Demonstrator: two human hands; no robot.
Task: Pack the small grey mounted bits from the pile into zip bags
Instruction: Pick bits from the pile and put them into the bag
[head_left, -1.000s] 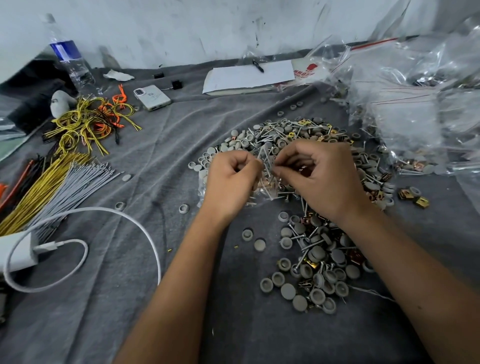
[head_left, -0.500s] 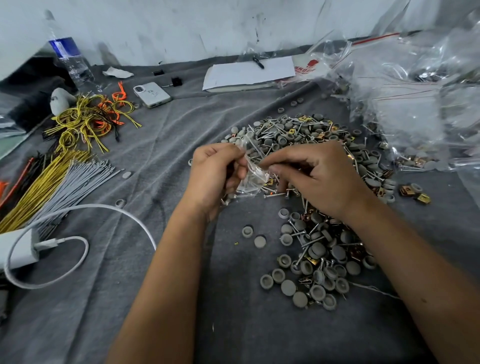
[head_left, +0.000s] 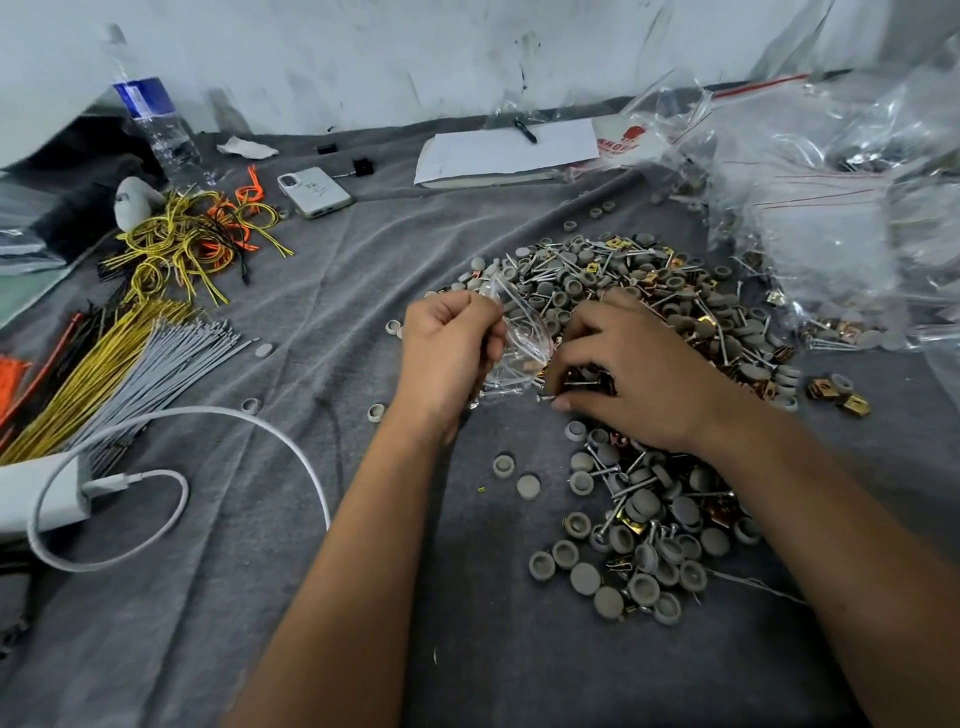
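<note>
1. Grey cloth (head_left: 291, 597) covers the work surface beneath a scuffed white wall.
2. Left hand (head_left: 449, 358) grips a clear zip bag (head_left: 519, 345) – fingers curled round it.
3. Right hand (head_left: 631, 374) pinches small metal pieces at the pile of grey bits (head_left: 649, 291), just beside the bag.

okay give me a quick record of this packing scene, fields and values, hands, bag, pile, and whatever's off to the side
left hand: left hand grips the small clear zip bag
right hand: right hand pinches a metal pin with curled fingers, at the bag
pile: heap of small grey mounted bits on the grey cloth
far right: stack of clear zip bags
left side: white charging cable, yellow wires
back: white phone, plastic water bottle
</note>
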